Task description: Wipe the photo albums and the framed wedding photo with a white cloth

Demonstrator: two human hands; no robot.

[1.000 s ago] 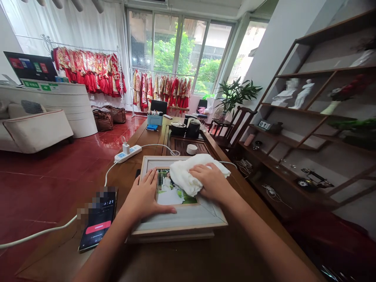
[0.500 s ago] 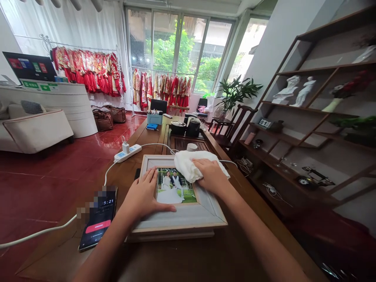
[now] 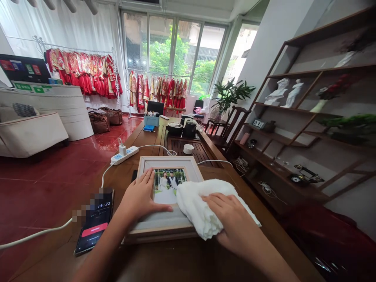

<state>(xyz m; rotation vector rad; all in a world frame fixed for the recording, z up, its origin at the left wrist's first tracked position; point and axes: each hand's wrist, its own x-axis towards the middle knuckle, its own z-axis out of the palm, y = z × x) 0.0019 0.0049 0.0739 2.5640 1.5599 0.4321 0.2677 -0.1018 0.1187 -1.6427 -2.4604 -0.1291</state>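
Note:
A picture frame (image 3: 152,224) with a wide pale border and light wood edges lies on the dark wooden table. Inside it a photo (image 3: 167,186) shows two people outdoors. My left hand (image 3: 143,196) rests flat on the left side of the border, thumb and fingers spread. In my right hand (image 3: 232,215) is a bunched white cloth (image 3: 202,199), pressed on the frame's right side. The cloth hides the right border and the photo's lower right corner, and part of it hangs past the frame's edge.
Left of the frame lies a lit phone (image 3: 95,223). A power strip (image 3: 125,155) with a white cable sits behind it. Farther back are a small white cup (image 3: 188,149), dark pots (image 3: 189,128) and a blue box (image 3: 151,119). A shelf unit (image 3: 311,113) stands at right.
My right hand has moved the cloth from the frame's far right corner toward me, down its right side. My left hand stays on the border. The view has shifted slightly.

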